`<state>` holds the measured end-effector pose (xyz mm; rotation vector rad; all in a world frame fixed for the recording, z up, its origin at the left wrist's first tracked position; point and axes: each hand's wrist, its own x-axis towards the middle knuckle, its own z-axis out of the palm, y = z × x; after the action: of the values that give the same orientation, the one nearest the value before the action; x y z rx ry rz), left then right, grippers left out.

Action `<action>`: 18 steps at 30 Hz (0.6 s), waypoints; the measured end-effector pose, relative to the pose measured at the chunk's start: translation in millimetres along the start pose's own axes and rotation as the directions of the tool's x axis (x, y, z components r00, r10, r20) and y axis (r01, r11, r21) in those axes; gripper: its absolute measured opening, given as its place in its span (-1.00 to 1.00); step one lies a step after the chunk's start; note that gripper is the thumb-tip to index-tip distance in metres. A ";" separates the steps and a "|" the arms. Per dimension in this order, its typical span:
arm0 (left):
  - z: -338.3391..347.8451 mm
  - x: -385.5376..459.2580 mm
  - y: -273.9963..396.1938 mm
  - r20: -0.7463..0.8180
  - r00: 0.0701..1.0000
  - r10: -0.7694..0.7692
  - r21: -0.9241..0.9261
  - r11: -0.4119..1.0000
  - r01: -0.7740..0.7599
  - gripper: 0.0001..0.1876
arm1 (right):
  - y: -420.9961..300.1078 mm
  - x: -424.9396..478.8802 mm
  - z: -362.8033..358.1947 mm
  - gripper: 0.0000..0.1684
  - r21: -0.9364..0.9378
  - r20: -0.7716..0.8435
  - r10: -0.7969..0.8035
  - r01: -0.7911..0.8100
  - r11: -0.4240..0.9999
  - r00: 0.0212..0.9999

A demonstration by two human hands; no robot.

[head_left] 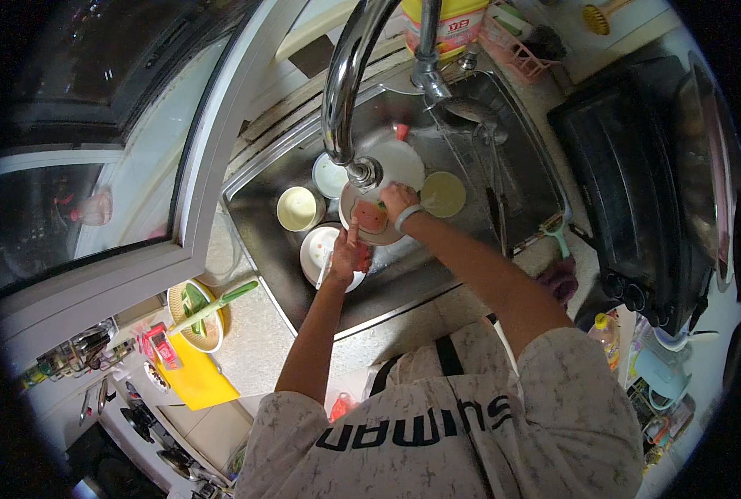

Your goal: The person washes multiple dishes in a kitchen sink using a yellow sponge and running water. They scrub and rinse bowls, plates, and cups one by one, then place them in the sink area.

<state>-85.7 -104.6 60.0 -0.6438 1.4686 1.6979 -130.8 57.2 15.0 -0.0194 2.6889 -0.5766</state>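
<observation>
My left hand (346, 254) grips the near rim of a white bowl with a watermelon picture (359, 232), tilted beneath the tap in the sink (270, 268). Inside the far right part of that bowl rests my right hand (399, 199), its fingers bent; whether they hold anything is hidden. A white plate (401, 163) lies behind the bowl, and a pale yellow bowl (443, 194) is to its right. Toward the left are a cream cup (298, 209) and a small white bowl (328, 176). Another white dish (316, 249) sits partly under my left hand.
A chrome gooseneck tap (339, 93) arches over the bowl. A ladle (470, 111) and a wire rack (464, 153) occupy the sink's right side. An open window frame (202, 162) juts in at left. A green-handled knife (220, 304) lies across a colander (219, 340) beside a yellow cutting board (198, 383).
</observation>
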 end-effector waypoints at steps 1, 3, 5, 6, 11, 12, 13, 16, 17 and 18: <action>6.0 -4.4 -1.5 -0.038 0.999 0.016 -0.008 1.000 -0.017 -0.53 | -4.1 5.1 4.5 -0.75 0.067 -0.057 0.127 -0.123 0.990 0.990; 14.0 -14.6 -1.7 0.003 1.000 -0.007 -0.049 0.999 0.007 -0.49 | -19.9 13.2 14.8 -0.67 0.397 -0.163 0.334 -0.248 0.884 0.929; 16.4 -18.7 -2.1 0.002 1.000 -0.017 -0.029 0.999 0.017 -0.46 | -32.6 18.3 27.0 -0.65 0.642 -0.129 0.520 -0.329 0.692 0.844; 14.5 -18.2 -1.8 -0.031 0.999 -0.010 0.005 1.000 0.010 -0.44 | -35.6 17.1 30.1 -0.60 0.767 0.021 0.378 -0.257 0.588 0.926; -19.8 -11.1 15.9 -0.080 0.997 -0.010 0.084 0.996 0.017 -0.45 | -53.0 -26.4 19.7 -0.74 0.755 -0.039 -0.265 0.202 0.623 0.963; -18.0 -14.7 19.8 -0.153 0.988 0.022 0.106 0.994 -0.006 -0.51 | -40.1 -27.1 26.0 -0.76 0.652 -0.191 -0.388 0.412 0.636 0.902; -28.4 -10.5 17.5 -0.132 0.987 0.094 0.288 0.956 -0.053 -0.60 | -32.2 -26.6 30.1 -0.79 0.515 -0.318 -0.512 0.599 0.613 0.798; -37.3 -9.3 6.3 -0.086 0.996 0.018 0.150 0.989 -0.005 -0.66 | -10.8 -18.1 26.0 -0.77 -0.085 -0.150 -0.378 0.369 0.926 0.914; -33.3 -10.0 -0.1 -0.102 0.995 0.008 0.100 0.995 0.003 -0.66 | -14.7 -10.9 25.4 -0.76 0.066 -0.258 -0.193 0.217 0.974 0.947; -26.2 -13.4 -5.5 -0.158 0.984 0.078 0.154 0.987 -0.054 -0.64 | -26.4 -3.2 25.1 -0.75 0.236 -0.328 0.008 0.074 0.969 0.945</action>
<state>-76.7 -133.1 62.2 -0.6723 1.7327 1.5967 -120.2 23.5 5.5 0.1088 2.9156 -0.9993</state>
